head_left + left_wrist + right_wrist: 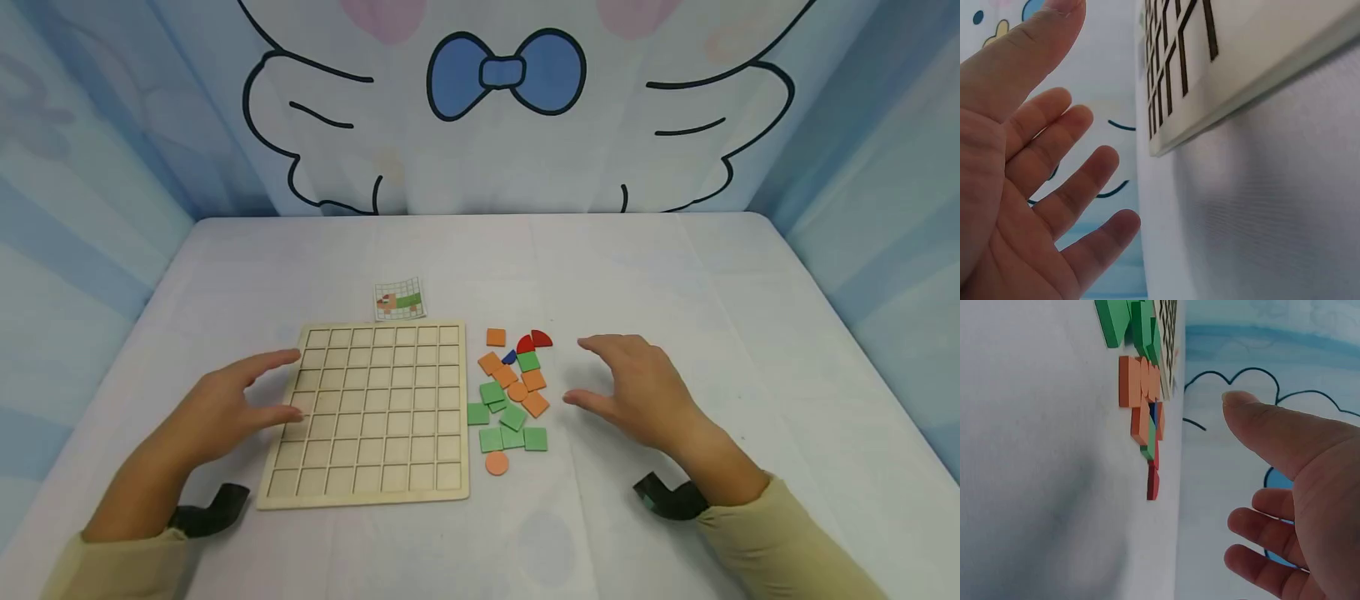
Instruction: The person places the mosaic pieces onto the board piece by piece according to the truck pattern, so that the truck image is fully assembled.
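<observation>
My left hand [217, 410] hovers at the left edge of a wooden grid board [363, 498], thumb and fingers spread apart and holding nothing. In the left wrist view, its fingers are loosely extended beside the board's corner. To the right of the board lies a loose group of flat pieces: green squares [536, 439], orange squares [496, 337], orange discs [497, 463], red quarter-circles [542, 338] and a small blue piece [509, 357]. My right hand [647, 392] is held right of these pieces, thumb and fingers apart with nothing between them.
A small pattern card [400, 299] showing a green, orange and red figure on a grid lies behind the board. White cloth [637, 275] covers the table. A printed curtain [506, 158] hangs behind it, and black straps [670, 497] circle both wrists.
</observation>
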